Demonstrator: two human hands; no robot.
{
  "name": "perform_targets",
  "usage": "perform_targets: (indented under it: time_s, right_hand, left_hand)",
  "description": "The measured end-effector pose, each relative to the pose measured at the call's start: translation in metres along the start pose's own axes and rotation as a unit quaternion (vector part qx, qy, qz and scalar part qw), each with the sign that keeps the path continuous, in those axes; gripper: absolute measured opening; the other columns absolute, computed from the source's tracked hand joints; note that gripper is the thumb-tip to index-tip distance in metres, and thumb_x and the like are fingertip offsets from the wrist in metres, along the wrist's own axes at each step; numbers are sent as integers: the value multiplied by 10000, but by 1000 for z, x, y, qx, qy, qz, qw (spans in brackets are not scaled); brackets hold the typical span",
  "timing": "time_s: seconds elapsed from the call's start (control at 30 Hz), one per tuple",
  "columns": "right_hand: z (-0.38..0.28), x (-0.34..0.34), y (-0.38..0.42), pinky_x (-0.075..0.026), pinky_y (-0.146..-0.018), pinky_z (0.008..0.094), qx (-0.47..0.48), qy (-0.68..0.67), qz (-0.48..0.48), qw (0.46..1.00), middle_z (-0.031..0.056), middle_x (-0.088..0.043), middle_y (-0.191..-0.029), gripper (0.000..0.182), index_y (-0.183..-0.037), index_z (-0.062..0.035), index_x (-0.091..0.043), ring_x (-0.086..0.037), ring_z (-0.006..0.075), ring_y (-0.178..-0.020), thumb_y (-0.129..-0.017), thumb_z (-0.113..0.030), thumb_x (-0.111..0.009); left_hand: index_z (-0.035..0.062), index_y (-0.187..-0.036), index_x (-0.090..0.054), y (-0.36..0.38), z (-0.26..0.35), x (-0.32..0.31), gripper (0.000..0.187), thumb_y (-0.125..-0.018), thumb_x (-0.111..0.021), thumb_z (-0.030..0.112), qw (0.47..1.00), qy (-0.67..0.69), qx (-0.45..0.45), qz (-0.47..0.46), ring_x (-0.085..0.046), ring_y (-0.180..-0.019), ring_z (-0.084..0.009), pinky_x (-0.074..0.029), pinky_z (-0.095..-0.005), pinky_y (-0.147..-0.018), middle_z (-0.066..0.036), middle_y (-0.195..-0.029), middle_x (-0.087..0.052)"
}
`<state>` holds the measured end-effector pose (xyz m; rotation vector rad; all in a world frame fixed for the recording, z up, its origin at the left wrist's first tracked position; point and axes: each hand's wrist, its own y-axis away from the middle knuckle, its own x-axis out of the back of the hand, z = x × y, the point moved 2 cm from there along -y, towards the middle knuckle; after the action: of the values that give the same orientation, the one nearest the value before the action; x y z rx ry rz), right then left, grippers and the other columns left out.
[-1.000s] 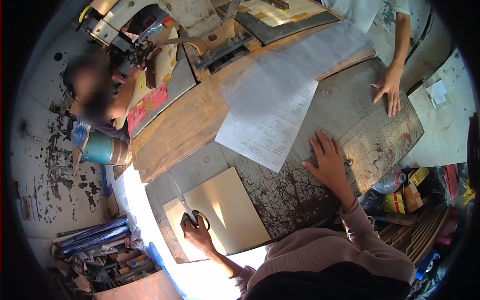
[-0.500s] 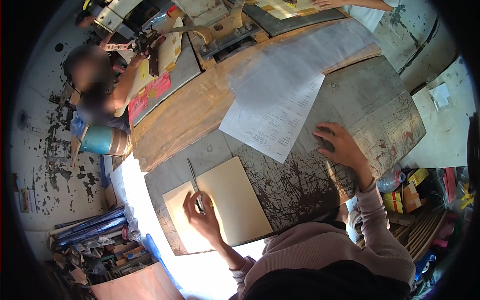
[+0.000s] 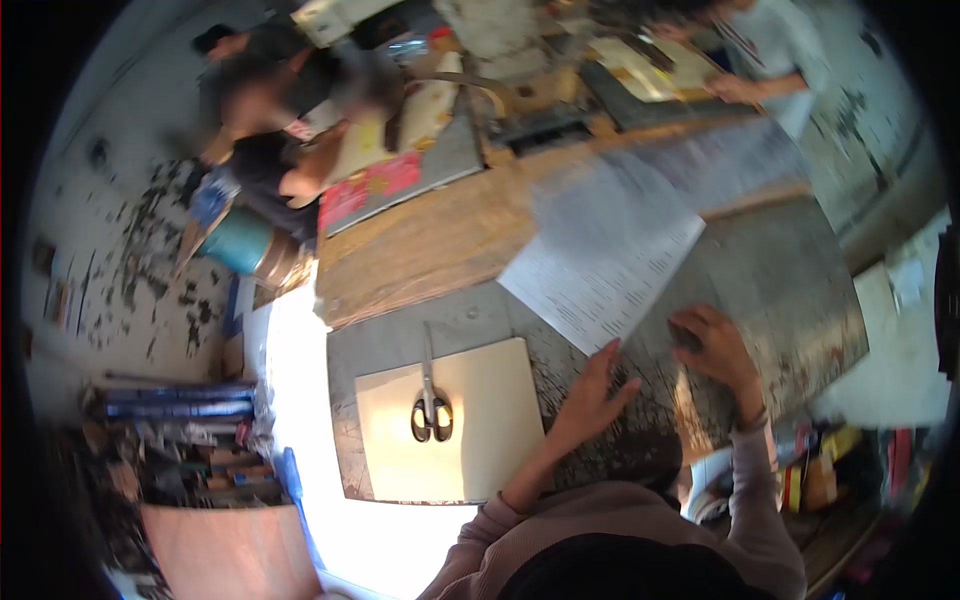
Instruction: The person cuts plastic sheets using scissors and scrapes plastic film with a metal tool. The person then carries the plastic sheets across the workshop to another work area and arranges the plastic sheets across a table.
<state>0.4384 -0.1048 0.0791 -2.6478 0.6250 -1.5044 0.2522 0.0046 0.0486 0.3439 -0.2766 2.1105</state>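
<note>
The landmark is the scissors [image 3: 431, 400], lying flat with the metal blades pointing away from the person and the dark looped handles toward them. They rest on a pale, smooth rectangular board [image 3: 480, 450], which lies on a grey metal worktop [image 3: 780, 290] heavily scored with dark scratches.

Left hand [image 3: 590, 395]: located to the right of the scissors, just past the board's right edge. The fingers are extended and loosely spread, and the hand holds nothing. The fingertips reach the lower corner of a printed paper sheet [image 3: 610, 270]; the view is blurred, so contact cannot be confirmed.

Right hand [image 3: 715, 345]: located farther right of the scissors, beyond the left hand. The fingers are curled downward onto the scratched metal, close to the sheet's lower edge. Whether anything is under the fingers cannot be determined.

The printed sheet is white, thin and rectangular, lying diagonally up and to the right of the scissors. Beyond the scissors a worn wooden plank [image 3: 430, 250] runs across the bench. Both forearms wear a ribbed, pinkish knitted sleeve [image 3: 745, 500].

Other people work on the far side of the plank; their hands are well apart from the scissors.
</note>
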Motion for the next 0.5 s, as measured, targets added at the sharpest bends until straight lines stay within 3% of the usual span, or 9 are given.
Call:
perform_targets:
  time_s: [0.13, 0.23, 0.27, 0.37, 0.47, 0.5]
  right_hand:
    - [-11, -10, 10, -453, -782, 360, 5, -9, 1, 1000, 112, -545, -981, 452, -972, -33, -577, -533, 295, -920, -554, -120, -726]
    - [-16, -18, 26, -450, -797, 363, -28, -77, -9, 997, 113, -547, -994, 484, -988, -26, -584, -533, 289, -936, -542, -119, -746]
    - [-17, -21, 31, -453, -791, 359, -17, -77, -18, 997, 113, -547, -993, 486, -993, -29, -585, -534, 288, -936, -544, -119, -748]
    - [-27, -26, 43, -461, -774, 351, 6, -83, -30, 996, 114, -550, -987, 486, -1004, -41, -589, -537, 287, -929, -552, -121, -750]
    - [-41, -26, 50, -463, -755, 354, 24, -105, -27, 994, 115, -551, -977, 462, -1003, -51, -593, -540, 286, -915, -571, -122, -741]
    - [-44, -26, 50, -462, -752, 357, 24, -118, -30, 992, 116, -551, -974, 446, -999, -50, -594, -541, 285, -911, -581, -120, -736]
  left_hand:
    - [-6, -1318, -167, -16, -21, -22, 686, -809, -597, 161, 991, 109, 29, 74, -508, -1053, -303, -475, -350, -822, -216, -1228, -385]
    - [2, -1332, -123, -16, -11, -26, 725, -808, -597, 163, 986, 98, 48, 124, -523, -1029, -293, -485, -339, -785, -213, -1226, -372]
    - [18, -1333, -148, -14, -6, -23, 716, -806, -601, 192, 986, 64, 55, 142, -539, -988, -278, -490, -335, -713, -205, -1168, -428]
    - [36, -1315, -192, -13, -27, -31, 686, -802, -603, 233, 991, 27, 58, 118, -573, -898, -261, -480, -341, -659, -193, -1063, -509]
    - [14, -1207, -338, -10, -9, -21, 499, -804, -581, 179, 989, 32, 53, 136, -611, -722, -273, -477, -350, -629, -159, -821, -582]
    - [22, -1158, -383, -9, -6, -17, 430, -808, -576, 180, 989, 6, 80, 124, -615, -719, -276, -478, -348, -634, -154, -815, -591]
